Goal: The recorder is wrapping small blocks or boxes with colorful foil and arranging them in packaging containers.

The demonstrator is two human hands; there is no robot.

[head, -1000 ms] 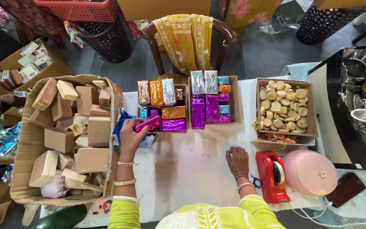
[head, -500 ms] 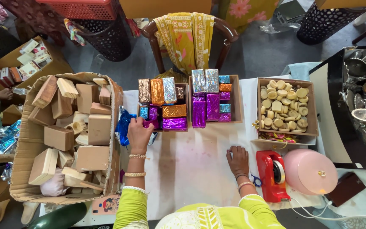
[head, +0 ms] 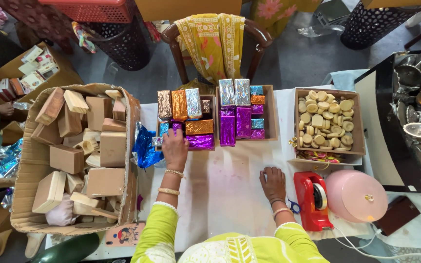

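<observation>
We see our left hand [head: 175, 147] stretched forward to the front edge of the left tray [head: 187, 119], the one that holds the blocks wrapped in shiny foil. The fingers are bent down onto a purple wrapped block [head: 200, 141] in the front row, and they also cover part of a small blue one beside it. We cannot tell whether the hand really grips a block or only presses it into place, because the back of the hand hides the fingertips.

Our right hand [head: 273, 181] lies flat and relaxed on the white table cover [head: 220, 195], holding nothing, just beside the red tape dispenser [head: 313, 198].

In our judgement the step in hand is to settle a wrapped block among the others in the left tray. The front row looks almost full, so a following move asks for care not to push the neighbours out of line. A piece of blue foil [head: 144, 146] lies just left of the tray, and the big carton of bare wooden blocks [head: 74, 156] stands close beside it, within easy reach of the left hand.
</observation>
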